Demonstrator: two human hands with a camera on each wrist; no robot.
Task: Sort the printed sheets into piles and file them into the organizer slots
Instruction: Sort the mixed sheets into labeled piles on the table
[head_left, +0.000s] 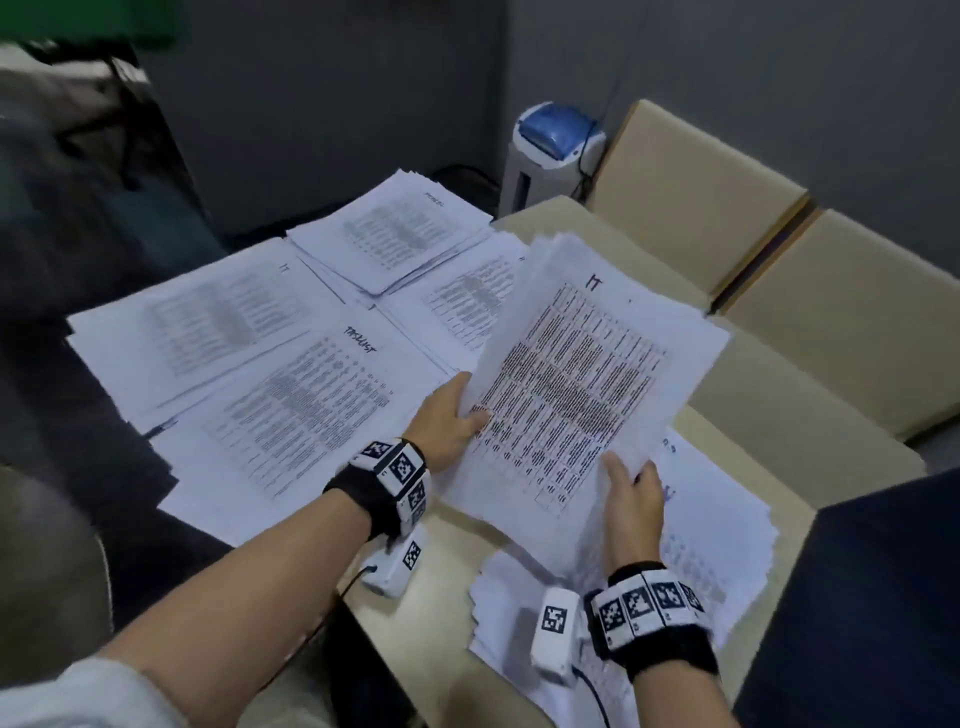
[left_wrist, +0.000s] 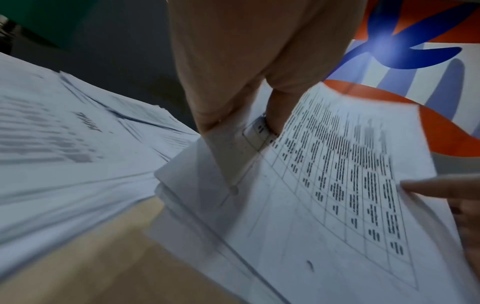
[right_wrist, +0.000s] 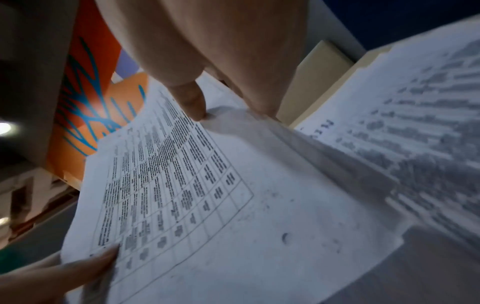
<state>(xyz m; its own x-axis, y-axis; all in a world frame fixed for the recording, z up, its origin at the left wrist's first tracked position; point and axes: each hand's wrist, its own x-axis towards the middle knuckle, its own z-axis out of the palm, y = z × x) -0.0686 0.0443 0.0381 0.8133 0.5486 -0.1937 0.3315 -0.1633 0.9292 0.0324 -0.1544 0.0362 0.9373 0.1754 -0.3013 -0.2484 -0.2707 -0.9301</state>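
Note:
Both hands hold one loose stack of printed sheets (head_left: 582, 384) headed "IT", lifted and tilted over the beige table (head_left: 447, 582). My left hand (head_left: 467, 410) pinches its left edge, thumb on top and fingers underneath. At the near edge my right hand (head_left: 631, 478) grips it the same way. The left wrist view shows the left hand (left_wrist: 233, 115) on the table-printed top sheet (left_wrist: 324, 185). In the right wrist view the right hand (right_wrist: 197, 102) clamps that stack (right_wrist: 207, 195). Sorted piles lie to the left: an "IT" pile (head_left: 208, 322) and a "TASKLIST" pile (head_left: 311, 415).
Two more piles lie at the back (head_left: 395, 228) and middle (head_left: 467, 301). An uneven pile (head_left: 701, 545) sits under the held stack. Beige boxes (head_left: 696, 187) stand behind on the right. A white and blue appliance (head_left: 556, 150) stands by the wall.

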